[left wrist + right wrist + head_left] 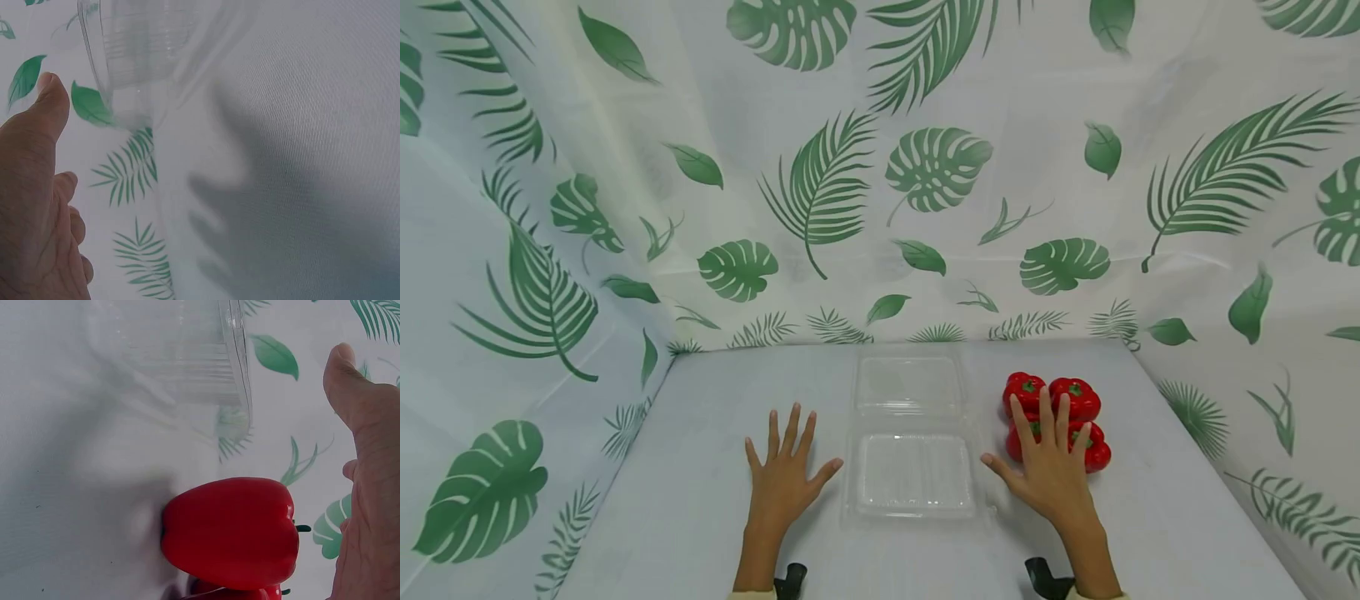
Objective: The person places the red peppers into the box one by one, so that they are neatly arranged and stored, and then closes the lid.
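Note:
A clear plastic clamshell container (916,475) lies opened flat in the middle of the table, its lid half (910,382) toward the back. To its left my left hand (781,483) hovers over the table with fingers spread and nothing in it. My right hand (1052,475), also spread and holding nothing, is above the table right of the container. Several red bell peppers (1078,398) with green stems stand grouped there, partly hidden behind its fingers in the head view. In the right wrist view, one red pepper (231,531) stands below the palm side, apart from the thumb.
The white table (700,417) meets a leaf-printed curtain (925,283) at the back and along both sides. Black wrist straps or mounts (790,580) sit by the wrists. A shadow of the left hand falls on the table.

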